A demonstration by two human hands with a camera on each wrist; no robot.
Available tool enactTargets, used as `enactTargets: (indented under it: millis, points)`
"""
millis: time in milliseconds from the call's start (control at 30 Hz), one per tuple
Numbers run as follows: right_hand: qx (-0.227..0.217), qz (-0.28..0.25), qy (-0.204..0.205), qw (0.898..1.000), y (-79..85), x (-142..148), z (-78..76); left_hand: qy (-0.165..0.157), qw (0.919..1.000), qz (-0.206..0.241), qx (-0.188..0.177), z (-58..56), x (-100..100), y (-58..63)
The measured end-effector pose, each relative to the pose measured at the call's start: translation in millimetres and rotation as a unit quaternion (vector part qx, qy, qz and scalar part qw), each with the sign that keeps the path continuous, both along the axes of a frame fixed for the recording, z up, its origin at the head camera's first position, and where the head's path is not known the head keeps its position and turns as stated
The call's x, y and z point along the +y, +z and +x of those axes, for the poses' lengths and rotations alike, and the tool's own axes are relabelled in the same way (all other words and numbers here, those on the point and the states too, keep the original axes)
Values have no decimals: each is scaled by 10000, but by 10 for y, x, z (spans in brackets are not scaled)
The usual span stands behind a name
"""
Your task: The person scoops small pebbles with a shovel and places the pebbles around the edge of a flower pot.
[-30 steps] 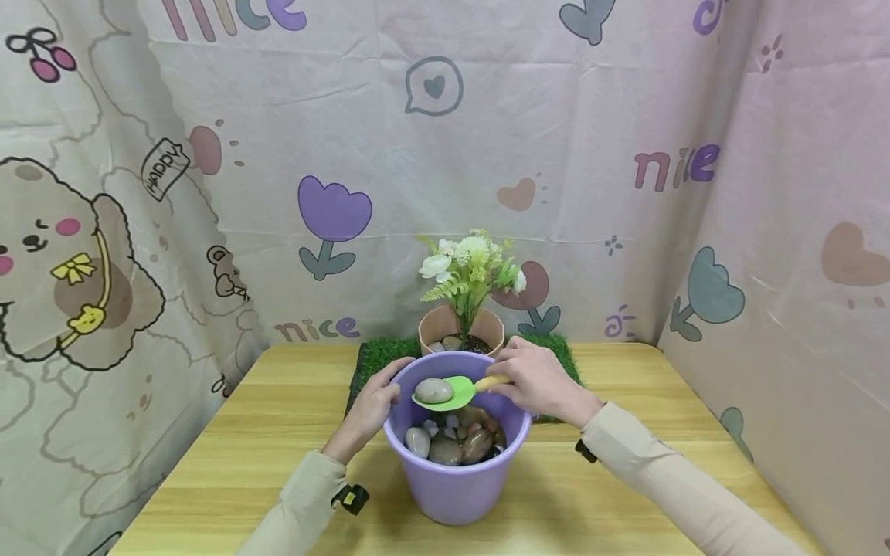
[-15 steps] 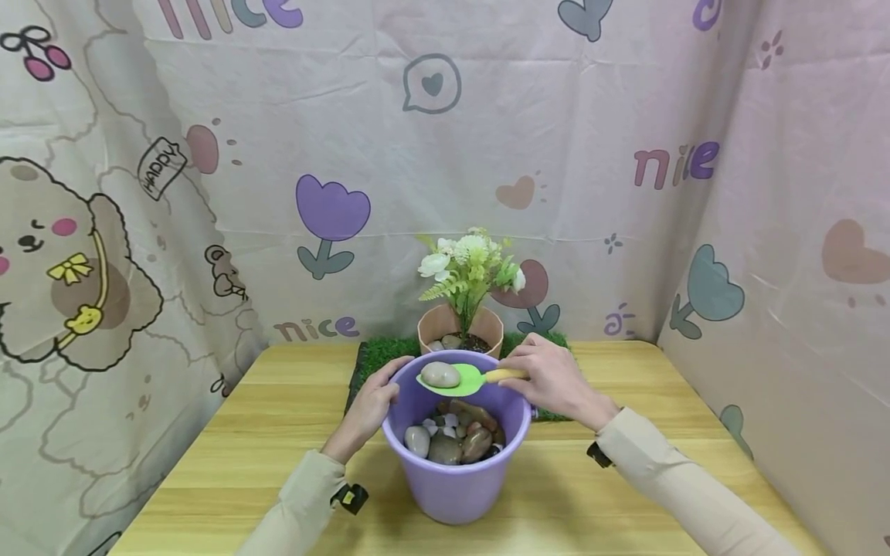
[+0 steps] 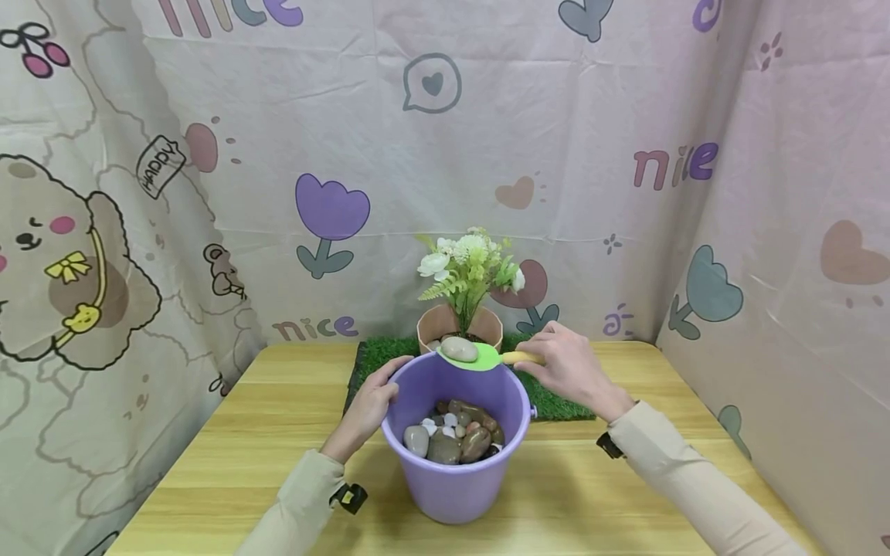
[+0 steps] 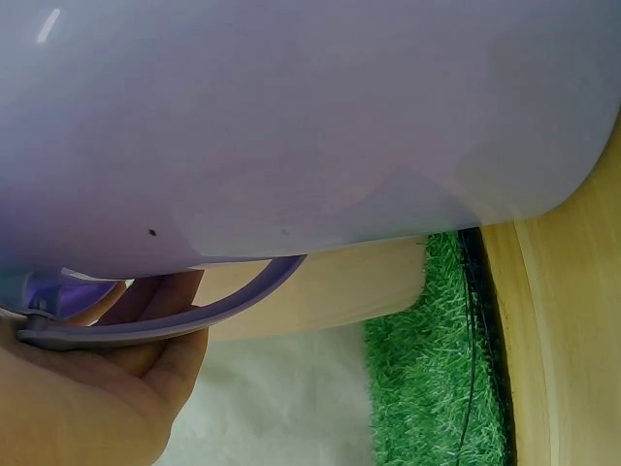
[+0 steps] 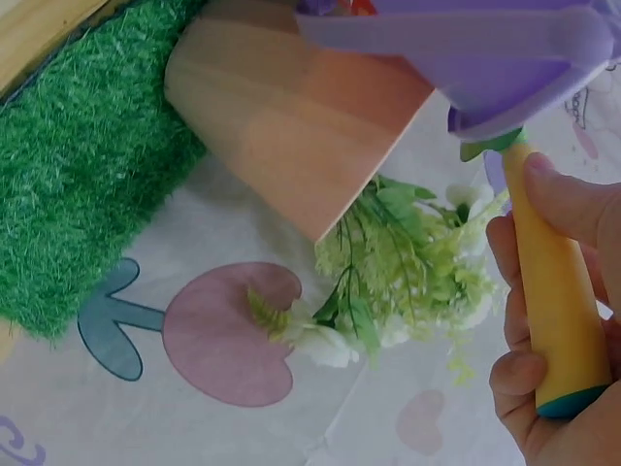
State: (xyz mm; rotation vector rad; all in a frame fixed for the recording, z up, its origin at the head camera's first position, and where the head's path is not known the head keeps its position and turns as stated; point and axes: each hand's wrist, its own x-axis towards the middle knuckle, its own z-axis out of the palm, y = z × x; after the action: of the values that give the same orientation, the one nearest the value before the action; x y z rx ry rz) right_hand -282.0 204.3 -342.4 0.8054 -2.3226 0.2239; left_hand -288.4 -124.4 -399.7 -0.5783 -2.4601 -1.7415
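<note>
My right hand (image 3: pixel 566 367) grips the yellow handle (image 5: pixel 558 301) of a small garden trowel. On its light green blade (image 3: pixel 485 358) lies one smooth grey-beige stone (image 3: pixel 459 349), level with the far rim of a purple bucket (image 3: pixel 455 492). With the left hand (image 3: pixel 371 403) I hold that bucket by its left rim; in the left wrist view the fingers (image 4: pixel 179 364) reach past the bucket's handle (image 4: pixel 233 303). Several wet stones (image 3: pixel 445 449), brown, grey and white, lie inside the bucket. The right wrist view hides the trowel's blade behind the bucket.
Behind the bucket stands a peach flowerpot (image 3: pixel 490 328) with white flowers (image 3: pixel 469 259) and green leaves, some stones showing inside it. The pot is on a green turf mat (image 3: pixel 556 401) at the back of the wooden table (image 3: pixel 243 432). A printed cloth (image 3: pixel 445 154) hangs behind.
My right hand has moved up, away and rightward with the trowel, carrying the stone from over the bucket's middle to its far rim. The left hand has stayed on the rim.
</note>
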Motion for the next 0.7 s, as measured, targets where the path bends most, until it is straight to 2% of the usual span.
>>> enactTargets:
  millis: [367, 567, 700]
  points:
    - [-818, -118, -980, 9917, 35, 50, -202, 0, 9999, -64, -87, 3, -6, -6]
    - [-1053, 15, -1261, 9864, 25, 55, -344, 43, 9999, -91, -56, 0, -10, -14]
    - [-1185, -2, -1363, 9835, 33, 40, -378, 77, 9999, -112, -69, -4, -6, -17]
